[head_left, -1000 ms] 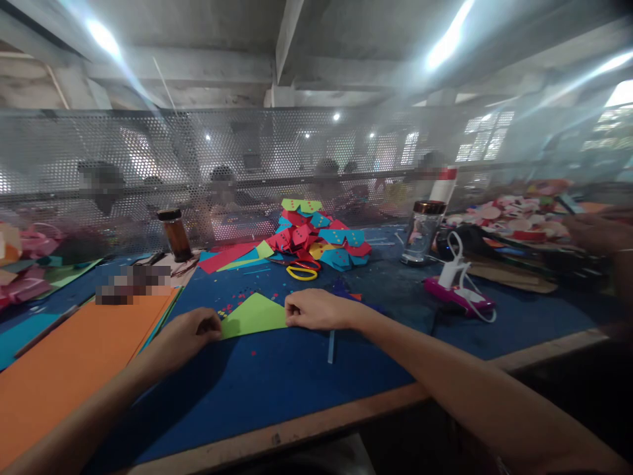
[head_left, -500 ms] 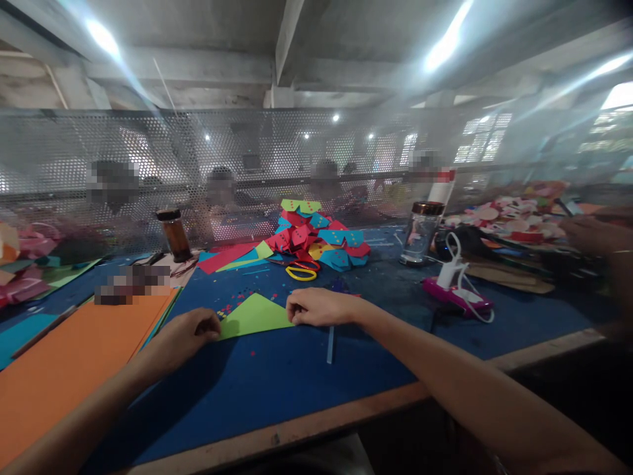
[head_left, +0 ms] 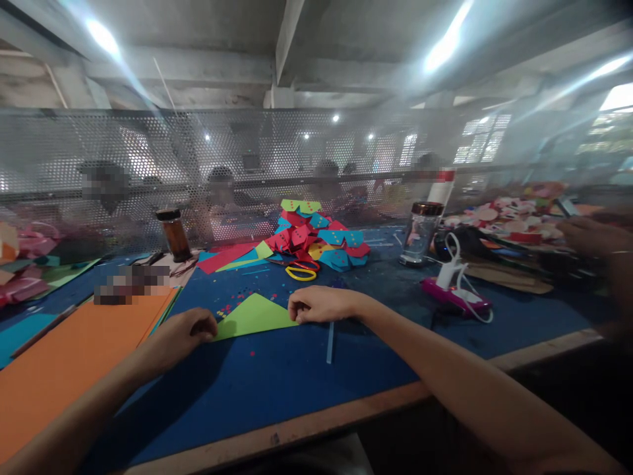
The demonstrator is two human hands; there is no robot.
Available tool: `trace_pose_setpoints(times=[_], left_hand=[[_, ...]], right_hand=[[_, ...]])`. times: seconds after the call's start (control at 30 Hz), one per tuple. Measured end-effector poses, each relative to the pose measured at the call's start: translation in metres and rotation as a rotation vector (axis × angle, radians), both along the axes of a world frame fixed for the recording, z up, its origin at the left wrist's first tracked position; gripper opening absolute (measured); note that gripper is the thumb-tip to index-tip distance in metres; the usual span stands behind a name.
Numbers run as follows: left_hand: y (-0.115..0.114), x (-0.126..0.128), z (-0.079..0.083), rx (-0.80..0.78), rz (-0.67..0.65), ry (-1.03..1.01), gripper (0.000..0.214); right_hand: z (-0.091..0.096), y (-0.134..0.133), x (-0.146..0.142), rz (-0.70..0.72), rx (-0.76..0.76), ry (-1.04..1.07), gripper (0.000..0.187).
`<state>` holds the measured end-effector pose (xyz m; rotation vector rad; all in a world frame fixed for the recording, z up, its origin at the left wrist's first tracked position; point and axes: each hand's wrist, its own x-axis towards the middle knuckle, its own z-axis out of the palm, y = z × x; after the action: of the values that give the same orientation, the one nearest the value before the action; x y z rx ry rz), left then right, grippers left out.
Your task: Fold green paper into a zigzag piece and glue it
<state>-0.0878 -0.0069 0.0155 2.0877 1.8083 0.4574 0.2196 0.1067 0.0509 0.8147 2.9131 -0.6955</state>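
A folded sheet of light green paper [head_left: 254, 318], shaped like a wide triangle, lies on the blue tabletop with its peak pointing away from me. My left hand [head_left: 190, 333] is closed with its fingers at the left corner. At the right corner, my right hand [head_left: 320, 305] is curled with thumb and fingers together on the paper. A thin clear strip [head_left: 330, 343] lies just below my right wrist. Small coloured paper dots [head_left: 230, 309] are scattered behind the paper. Yellow-and-red-handled scissors [head_left: 301, 271] rest farther back.
A pile of folded coloured paper pieces [head_left: 321, 237] stands at the back. Orange sheets [head_left: 99, 343] lie on the left. On the right are a glass jar [head_left: 420, 234] and a magenta power strip [head_left: 457, 297]. A brown bottle [head_left: 175, 237] stands back left. Another person's hand [head_left: 588, 231] shows far right.
My hands have moved slightly apart along the paper's lower edge, the left one a little leftward and the right one a little rightward. The green paper stays in place.
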Motion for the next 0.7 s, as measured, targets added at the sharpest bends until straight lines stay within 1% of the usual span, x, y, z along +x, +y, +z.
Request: trace_pose_setpoints(times=[0.2, 0.4, 0.53, 0.7], left_hand=[[-0.0011, -0.0007, 0.0019, -0.014, -0.018, 0.009, 0.019], [-0.0026, -0.0013, 0.0041, -0.023, -0.038, -0.019, 0.02], [-0.0027, -0.0027, 0.0036, -0.026, -0.038, -0.013, 0.022], [-0.005, -0.0025, 0.0063, -0.016, -0.042, -0.017, 0.023]], right_hand=[[-0.0009, 0.0032, 0.0028, 0.058, -0.01, 0.027, 0.021], [-0.0002, 0.0074, 0.0059, 0.128, -0.053, 0.039, 0.028], [0.0016, 0.0073, 0.0067, 0.143, -0.055, 0.041, 0.031], [0.0027, 0.0071, 0.0079, 0.165, -0.106, 0.055, 0.04]])
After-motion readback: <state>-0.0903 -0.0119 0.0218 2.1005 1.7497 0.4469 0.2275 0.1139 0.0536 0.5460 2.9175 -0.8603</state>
